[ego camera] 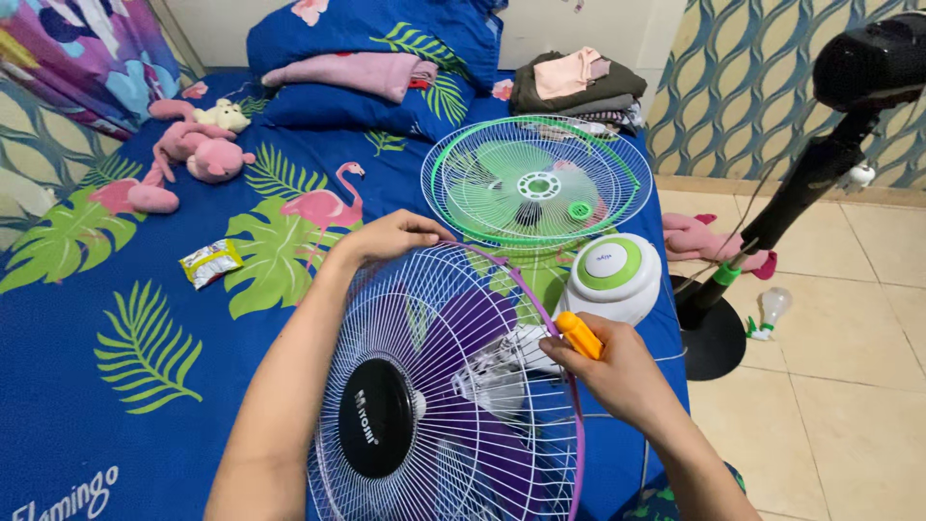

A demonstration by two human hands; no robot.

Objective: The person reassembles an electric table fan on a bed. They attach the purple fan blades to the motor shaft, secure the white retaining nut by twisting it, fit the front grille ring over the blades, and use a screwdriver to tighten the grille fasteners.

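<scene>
Head view: white wire fan guard (453,386) (purple-rimmed) with black hub.

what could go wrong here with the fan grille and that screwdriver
1. The purple-rimmed fan grille stands tilted on a soft bed, steadied only by the left hand on its top rim; it could tip or slide.
2. The right hand holds an orange-handled screwdriver close against the wires; a slip might jab fingers or bend a wire.
3. The green-rimmed grille and white motor cover lie near the bed edge and might get knocked to the floor.
</scene>
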